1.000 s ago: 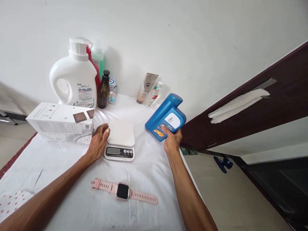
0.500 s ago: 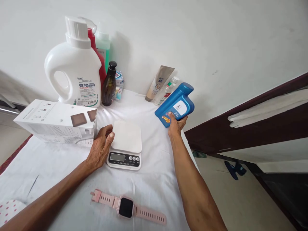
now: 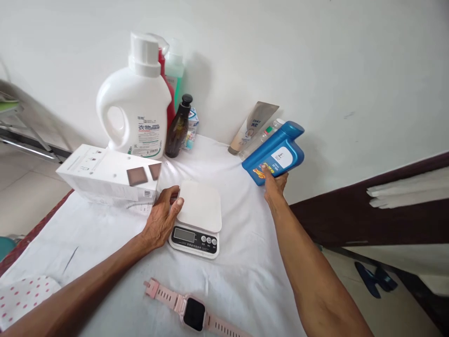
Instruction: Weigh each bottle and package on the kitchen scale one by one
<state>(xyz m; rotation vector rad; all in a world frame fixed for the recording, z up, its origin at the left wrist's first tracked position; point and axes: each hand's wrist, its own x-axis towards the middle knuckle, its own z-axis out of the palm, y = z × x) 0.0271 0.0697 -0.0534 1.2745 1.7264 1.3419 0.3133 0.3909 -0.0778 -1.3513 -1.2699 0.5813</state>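
Note:
My right hand (image 3: pixel 275 183) is closed around the lower part of a blue bottle (image 3: pixel 275 152), thumb across its front. The bottle leans to the right, in front of a clear bottle (image 3: pixel 257 142) and a beige squeeze tube (image 3: pixel 252 126). My left hand (image 3: pixel 163 215) rests at the left edge of a white digital kitchen scale (image 3: pixel 200 206), its thumb apart from the curved fingers and nothing seen in it. On the scale's plate lies nothing, and its display looks blank. A white printed box (image 3: pixel 112 175) stands just left of that hand.
A large white detergent jug (image 3: pixel 136 103), a red spray bottle (image 3: pixel 170 91), a green bottle (image 3: pixel 175 70), a dark pump bottle (image 3: pixel 178 128) and a small box (image 3: pixel 191 128) stand along the wall. A pink smartwatch (image 3: pixel 194 312) lies on the white cloth (image 3: pixel 245 262) in front.
The view has turned left, so everything sits further right in it. My right hand still holds the blue bottle, and my left hand stays beside the scale.

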